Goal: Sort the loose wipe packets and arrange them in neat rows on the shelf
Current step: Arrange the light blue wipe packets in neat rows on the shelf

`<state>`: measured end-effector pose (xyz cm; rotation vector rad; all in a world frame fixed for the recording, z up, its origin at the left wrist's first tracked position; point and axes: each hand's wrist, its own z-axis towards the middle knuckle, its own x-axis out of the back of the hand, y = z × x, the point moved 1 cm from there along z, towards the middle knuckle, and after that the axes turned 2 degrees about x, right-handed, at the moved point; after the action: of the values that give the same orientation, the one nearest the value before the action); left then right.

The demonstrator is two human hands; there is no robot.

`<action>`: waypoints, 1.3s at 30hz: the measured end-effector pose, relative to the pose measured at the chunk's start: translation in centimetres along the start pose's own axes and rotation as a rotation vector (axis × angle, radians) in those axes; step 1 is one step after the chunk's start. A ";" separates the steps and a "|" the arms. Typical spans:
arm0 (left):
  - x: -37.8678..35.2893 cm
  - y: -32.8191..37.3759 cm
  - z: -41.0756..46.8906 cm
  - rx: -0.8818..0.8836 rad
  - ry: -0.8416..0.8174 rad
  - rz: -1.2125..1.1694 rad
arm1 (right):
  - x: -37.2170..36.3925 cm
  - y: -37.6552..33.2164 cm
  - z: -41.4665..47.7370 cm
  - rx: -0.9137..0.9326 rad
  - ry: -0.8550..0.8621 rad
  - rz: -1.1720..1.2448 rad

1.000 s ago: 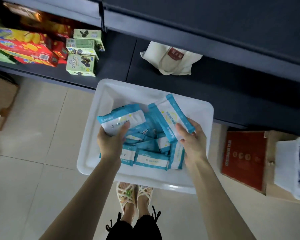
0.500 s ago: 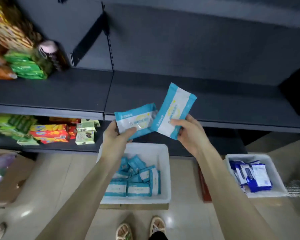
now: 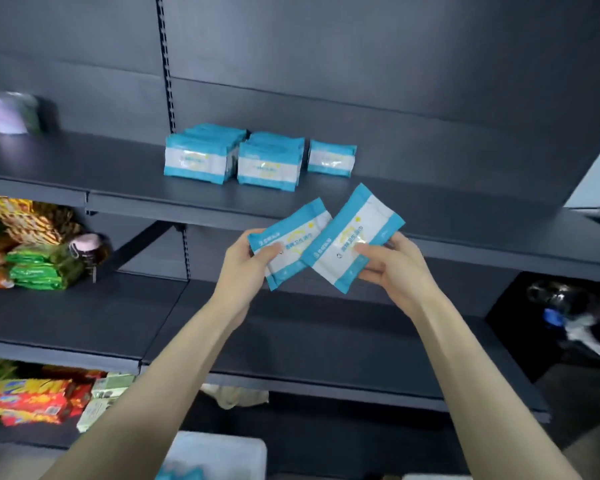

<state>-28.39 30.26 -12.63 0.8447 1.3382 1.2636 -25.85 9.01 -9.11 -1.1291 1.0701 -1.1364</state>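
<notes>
My left hand (image 3: 246, 261) grips a blue-and-white wipe packet (image 3: 293, 237) by its left end. My right hand (image 3: 395, 268) holds a second, similar packet (image 3: 355, 237), tilted and overlapping the first one's right edge. Both packets hang in the air just in front of and below the dark upper shelf (image 3: 430, 206). On that shelf stand three rows of the same packets: a left stack (image 3: 196, 161), a middle stack (image 3: 267, 168) and a single packet (image 3: 330, 159) at the right.
The white bin (image 3: 222, 448) with more blue packets shows at the bottom edge. Green and orange snack bags (image 3: 35, 268) fill the middle shelf's left end. Red boxes (image 3: 32, 400) lie on the lower shelf. The upper shelf's right part is bare.
Both hands lifted their packets from the bin on the floor up to the upper shelf's height. The view tilted upward, bringing the arranged packets on the shelf into sight.
</notes>
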 end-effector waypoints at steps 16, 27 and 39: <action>-9.5 6.7 18.3 -0.185 -0.043 0.623 | 8.6 -3.9 15.2 0.081 0.056 -0.038; -13.7 7.4 34.4 -0.302 -0.108 1.181 | 9.7 -2.4 28.4 0.015 0.115 -0.089; -14.7 3.5 42.7 -0.211 -0.243 1.517 | 9.2 -0.6 36.2 -0.063 0.024 -0.200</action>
<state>15.21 26.17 -0.86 1.8917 0.1460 2.2179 10.84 3.76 -4.67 -1.2975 1.0351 -1.2827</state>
